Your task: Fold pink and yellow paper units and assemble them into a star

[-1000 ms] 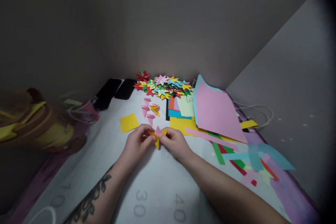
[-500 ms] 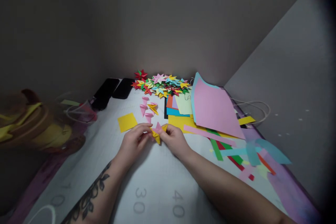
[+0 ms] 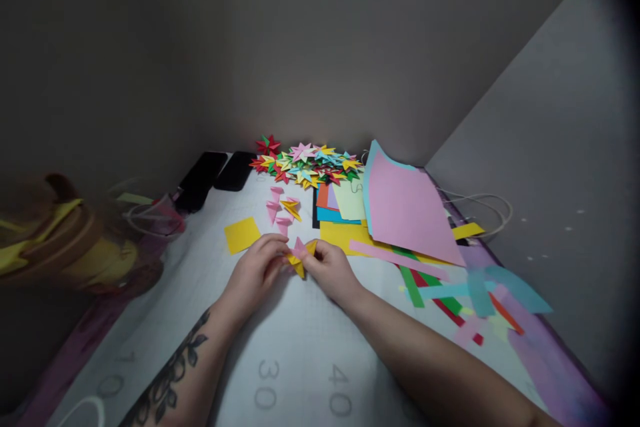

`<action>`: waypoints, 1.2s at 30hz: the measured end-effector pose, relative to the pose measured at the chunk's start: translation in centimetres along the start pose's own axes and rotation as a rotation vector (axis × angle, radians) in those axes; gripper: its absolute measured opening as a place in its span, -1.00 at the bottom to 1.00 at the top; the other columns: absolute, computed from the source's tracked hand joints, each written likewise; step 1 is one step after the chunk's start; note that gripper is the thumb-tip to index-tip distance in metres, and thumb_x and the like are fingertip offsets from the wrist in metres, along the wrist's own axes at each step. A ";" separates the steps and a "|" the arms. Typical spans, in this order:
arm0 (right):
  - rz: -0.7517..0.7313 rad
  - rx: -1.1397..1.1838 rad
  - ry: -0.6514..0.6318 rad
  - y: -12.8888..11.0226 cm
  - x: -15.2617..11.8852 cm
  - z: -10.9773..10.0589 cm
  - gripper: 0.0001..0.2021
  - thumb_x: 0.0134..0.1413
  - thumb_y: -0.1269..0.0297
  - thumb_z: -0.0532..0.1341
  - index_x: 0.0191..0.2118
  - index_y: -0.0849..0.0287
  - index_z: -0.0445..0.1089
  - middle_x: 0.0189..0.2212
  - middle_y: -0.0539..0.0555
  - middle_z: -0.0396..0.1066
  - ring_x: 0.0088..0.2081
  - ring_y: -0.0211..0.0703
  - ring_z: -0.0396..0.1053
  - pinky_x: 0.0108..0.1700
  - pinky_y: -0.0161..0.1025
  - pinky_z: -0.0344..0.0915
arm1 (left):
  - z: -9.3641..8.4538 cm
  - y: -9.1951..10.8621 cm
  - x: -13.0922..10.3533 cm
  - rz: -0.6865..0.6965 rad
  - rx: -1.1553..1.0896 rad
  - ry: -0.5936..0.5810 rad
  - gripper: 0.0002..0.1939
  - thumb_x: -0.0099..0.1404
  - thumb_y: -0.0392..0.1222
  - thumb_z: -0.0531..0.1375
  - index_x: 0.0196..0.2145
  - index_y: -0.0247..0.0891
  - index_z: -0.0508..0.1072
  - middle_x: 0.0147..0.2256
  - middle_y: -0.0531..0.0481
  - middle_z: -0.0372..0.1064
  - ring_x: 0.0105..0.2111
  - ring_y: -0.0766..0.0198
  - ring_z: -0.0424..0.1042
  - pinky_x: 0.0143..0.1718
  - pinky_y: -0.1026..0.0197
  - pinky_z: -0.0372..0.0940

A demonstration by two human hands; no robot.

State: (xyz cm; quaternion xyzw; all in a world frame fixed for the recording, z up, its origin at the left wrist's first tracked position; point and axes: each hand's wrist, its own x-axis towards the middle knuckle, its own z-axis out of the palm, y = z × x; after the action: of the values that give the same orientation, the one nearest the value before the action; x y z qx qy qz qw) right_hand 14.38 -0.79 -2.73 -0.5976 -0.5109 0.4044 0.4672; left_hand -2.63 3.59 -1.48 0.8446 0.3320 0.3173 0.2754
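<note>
Watching remotely, I saw the right hand [image 3: 333,271] grasping a pointed yellow-and-pink folded-paper piece [image 3: 301,256] over the white, number-printed tabletop [image 3: 300,340]. The left hand [image 3: 256,270] curled at its other side; I could not tell whether that grip was closed. Small pink folded-paper pieces [image 3: 273,208] lay just beyond.
</note>
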 end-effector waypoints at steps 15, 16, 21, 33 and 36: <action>-0.006 0.000 -0.038 -0.1 -0.1 0.1 -0.83 0.00 0.32 0.12 -0.56 0.18 0.30 -0.63 -0.06 0.35 -0.56 -0.31 0.24 -0.47 -0.37 0.16 | 0.0 0.5 0.2 -0.076 -0.115 0.015 -0.90 0.25 -0.37 0.07 -0.40 -0.23 0.31 -0.26 -0.04 0.32 -0.21 0.26 0.33 -0.19 0.21 0.23; -0.010 0.000 -0.045 -0.1 -0.1 0.1 -0.82 0.01 0.32 0.12 -0.56 0.18 0.30 -0.62 -0.05 0.36 -0.56 -0.31 0.24 -0.48 -0.37 0.16 | 0.1 0.5 0.2 -0.101 -0.134 0.013 -0.90 0.25 -0.36 0.07 -0.40 -0.23 0.30 -0.30 -0.02 0.33 -0.26 0.28 0.33 -0.23 0.23 0.24; -0.010 -0.028 0.001 0.0 0.0 0.1 -0.84 -0.02 0.32 0.15 -0.57 0.18 0.30 -0.63 -0.07 0.33 -0.55 -0.31 0.24 -0.48 -0.38 0.15 | 0.1 0.4 0.3 -0.106 -0.144 -0.007 -0.98 0.24 -0.30 0.12 -0.33 -0.23 0.34 -0.31 -0.01 0.33 -0.29 0.27 0.32 -0.26 0.22 0.23; -0.011 0.010 -0.018 0.6 0.1 0.3 -0.84 0.00 0.33 0.14 -0.55 0.18 0.30 -0.62 -0.06 0.35 -0.56 -0.32 0.24 -0.50 -0.39 0.14 | -0.5 0.7 0.4 -0.061 -0.174 -0.024 -0.89 0.27 -0.32 0.05 -0.42 -0.25 0.31 -0.31 -0.03 0.31 -0.23 0.27 0.31 -0.17 0.20 0.22; -0.023 -0.023 -0.013 0.3 0.0 0.4 -0.83 -0.01 0.34 0.15 -0.57 0.18 0.31 -0.64 -0.08 0.32 -0.57 -0.33 0.22 -0.51 -0.39 0.13 | -0.2 1.2 0.6 -0.164 -0.234 0.001 -0.91 0.24 -0.30 0.06 -0.43 -0.25 0.31 -0.33 -0.01 0.31 -0.29 0.29 0.33 -0.26 0.23 0.25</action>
State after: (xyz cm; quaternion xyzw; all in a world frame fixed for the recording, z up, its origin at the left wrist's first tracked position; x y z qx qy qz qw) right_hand 14.09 -0.70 -3.11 -0.5942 -0.5254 0.3970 0.4617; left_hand -2.01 3.34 -0.35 0.7766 0.3605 0.3307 0.3970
